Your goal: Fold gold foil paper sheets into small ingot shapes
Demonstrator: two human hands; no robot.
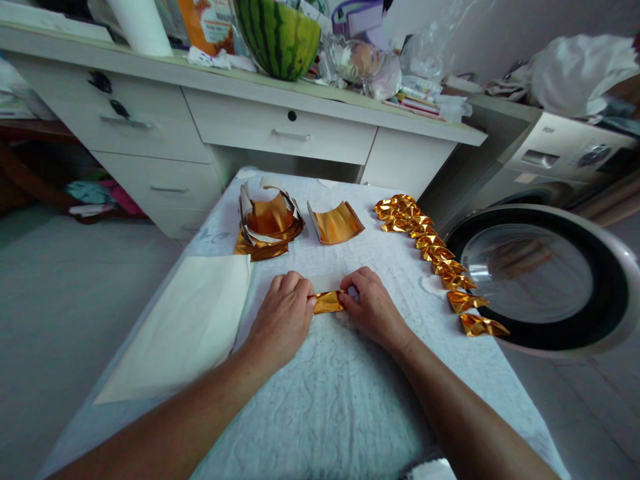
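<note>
Between my two hands, low over the cloth-covered table [320,400], is a folded strip of gold foil paper [328,303]. My left hand [287,310] pinches its left end with the fingers curled in. Its right end is held between the thumb and fingers of my right hand [371,303]. Just beyond my hands lies a small stack of curved gold paper sheets [339,223]. Farther left sits a larger curled bundle of gold paper [273,217]. Along the right edge runs a line of several folded gold paper pieces [434,250], shaped like ingots.
A large pale paper sheet [185,327] lies at the table's left. Behind stands a white desk [280,127] with drawers, carrying a cut watermelon [277,37] and plastic bags. An open round washing machine door [535,277] stands close to the table's right edge.
</note>
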